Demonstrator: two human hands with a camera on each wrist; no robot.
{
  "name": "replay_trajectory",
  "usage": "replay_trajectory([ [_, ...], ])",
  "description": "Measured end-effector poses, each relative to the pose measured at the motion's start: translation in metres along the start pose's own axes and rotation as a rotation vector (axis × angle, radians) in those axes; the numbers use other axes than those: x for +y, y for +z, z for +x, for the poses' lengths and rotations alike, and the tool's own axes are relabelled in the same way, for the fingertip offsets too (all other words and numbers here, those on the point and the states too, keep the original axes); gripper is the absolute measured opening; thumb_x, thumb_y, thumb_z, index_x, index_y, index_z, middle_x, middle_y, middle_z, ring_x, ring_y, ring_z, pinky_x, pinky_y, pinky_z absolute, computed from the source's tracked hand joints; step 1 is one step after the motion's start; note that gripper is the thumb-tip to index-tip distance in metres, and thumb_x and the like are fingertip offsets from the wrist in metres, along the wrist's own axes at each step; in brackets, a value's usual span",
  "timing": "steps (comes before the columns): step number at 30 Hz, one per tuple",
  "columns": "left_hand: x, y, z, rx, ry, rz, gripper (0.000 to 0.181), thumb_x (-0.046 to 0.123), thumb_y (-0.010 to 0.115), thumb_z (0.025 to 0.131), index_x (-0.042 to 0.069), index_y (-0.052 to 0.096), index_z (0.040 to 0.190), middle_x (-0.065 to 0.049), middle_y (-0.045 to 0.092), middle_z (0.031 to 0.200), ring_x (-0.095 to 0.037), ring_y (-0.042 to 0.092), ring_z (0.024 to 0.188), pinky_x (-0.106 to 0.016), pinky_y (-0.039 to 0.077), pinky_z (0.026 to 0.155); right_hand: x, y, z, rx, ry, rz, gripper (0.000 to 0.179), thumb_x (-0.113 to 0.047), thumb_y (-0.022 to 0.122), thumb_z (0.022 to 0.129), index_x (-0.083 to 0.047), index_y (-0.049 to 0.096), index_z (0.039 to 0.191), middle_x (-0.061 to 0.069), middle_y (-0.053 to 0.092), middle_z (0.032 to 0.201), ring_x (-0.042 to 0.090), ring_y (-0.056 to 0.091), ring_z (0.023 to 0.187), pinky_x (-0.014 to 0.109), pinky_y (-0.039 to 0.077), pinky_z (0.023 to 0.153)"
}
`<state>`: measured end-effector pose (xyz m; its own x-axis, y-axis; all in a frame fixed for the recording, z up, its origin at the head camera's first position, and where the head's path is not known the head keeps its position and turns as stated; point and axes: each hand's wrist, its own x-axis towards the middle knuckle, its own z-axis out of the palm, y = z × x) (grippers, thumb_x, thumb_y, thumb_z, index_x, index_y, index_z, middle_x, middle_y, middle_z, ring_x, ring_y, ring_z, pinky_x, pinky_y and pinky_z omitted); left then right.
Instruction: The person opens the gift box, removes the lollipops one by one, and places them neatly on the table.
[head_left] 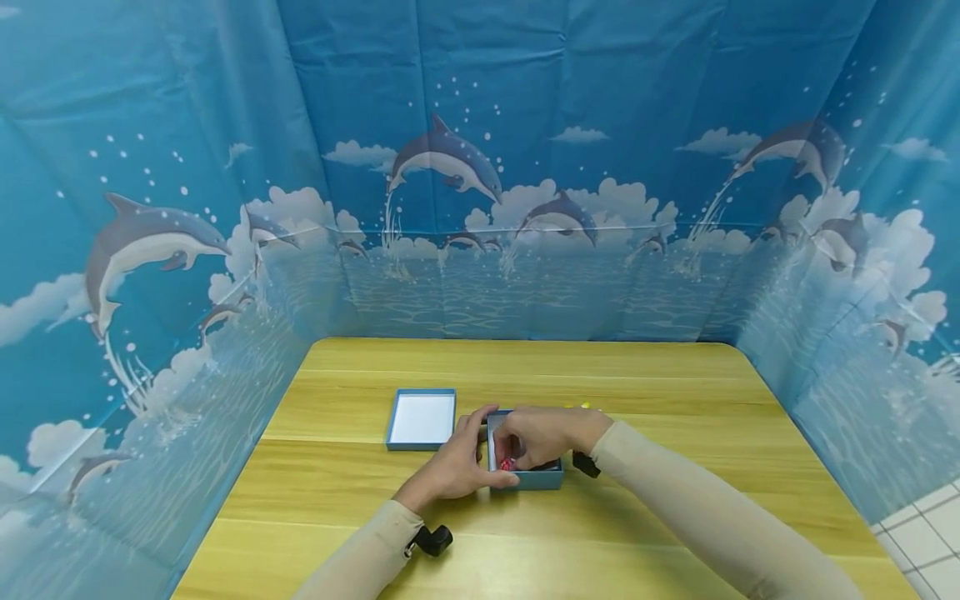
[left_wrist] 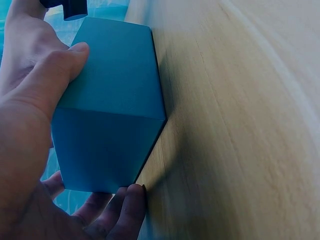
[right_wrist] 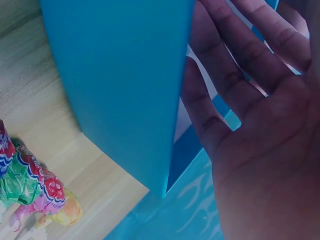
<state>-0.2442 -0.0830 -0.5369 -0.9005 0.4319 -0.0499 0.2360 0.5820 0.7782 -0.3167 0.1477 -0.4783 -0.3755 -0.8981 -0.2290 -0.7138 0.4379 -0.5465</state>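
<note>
A blue box [head_left: 537, 480] stands uncovered on the table, its opening up. My left hand [head_left: 452, 464] grips its left end, thumb on the near wall and fingers spread round the far side. In the left wrist view, the thumb presses one face of the box [left_wrist: 112, 70]. From above, my right hand [head_left: 534, 435] reaches into the box with bent fingers, a red-wrapped lollipop [head_left: 507, 464] at its fingertips. The right wrist view shows my right hand [right_wrist: 260, 115] over the rim, fingertips hidden inside. Dark contents at the box's right are mostly covered.
The blue lid [head_left: 422, 420], white inside, lies left of the box. Several wrapped lollipops [right_wrist: 52, 190] lie on the wooden table [head_left: 615, 533] beyond the box, mostly hidden by the right arm in the head view. A dolphin-print curtain [head_left: 480, 275] surrounds the table.
</note>
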Motion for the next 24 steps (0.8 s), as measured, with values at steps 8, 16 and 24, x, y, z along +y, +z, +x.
replay_trajectory([
  [8,0.001,0.000,0.000,-0.006,0.000,-0.006,0.119,0.054,0.094,0.099,0.025,0.019,0.188,-0.026,0.037,0.178,-0.027,0.062,0.113,-0.050,0.053,0.102,-0.005,-0.002,-0.008,0.074,-0.013,0.007,0.011,-0.012,0.085,0.107,-0.020,0.080,0.113,-0.013,0.078,0.100,-0.001,0.070,0.086,0.020,0.061,0.081],
  [16,0.000,0.000,0.001,-0.005,0.004,0.000,0.122,0.057,0.093,0.099,0.024,0.018,0.188,-0.026,0.038,0.178,-0.025,0.063,0.114,-0.049,0.054,0.100,-0.007,-0.003,-0.015,0.153,-0.009,0.010,0.011,-0.014,0.084,0.109,-0.018,0.080,0.119,-0.009,0.081,0.109,0.001,0.073,0.095,0.031,0.067,0.090],
  [24,-0.001,-0.001,0.000,-0.009,0.005,-0.001,0.121,0.056,0.093,0.099,0.024,0.018,0.188,-0.026,0.037,0.179,-0.023,0.061,0.107,-0.048,0.053,0.097,-0.008,0.000,-0.023,0.242,-0.043,0.020,0.009,-0.021,0.081,0.113,-0.021,0.080,0.122,-0.012,0.080,0.112,0.001,0.074,0.102,0.042,0.070,0.096],
])
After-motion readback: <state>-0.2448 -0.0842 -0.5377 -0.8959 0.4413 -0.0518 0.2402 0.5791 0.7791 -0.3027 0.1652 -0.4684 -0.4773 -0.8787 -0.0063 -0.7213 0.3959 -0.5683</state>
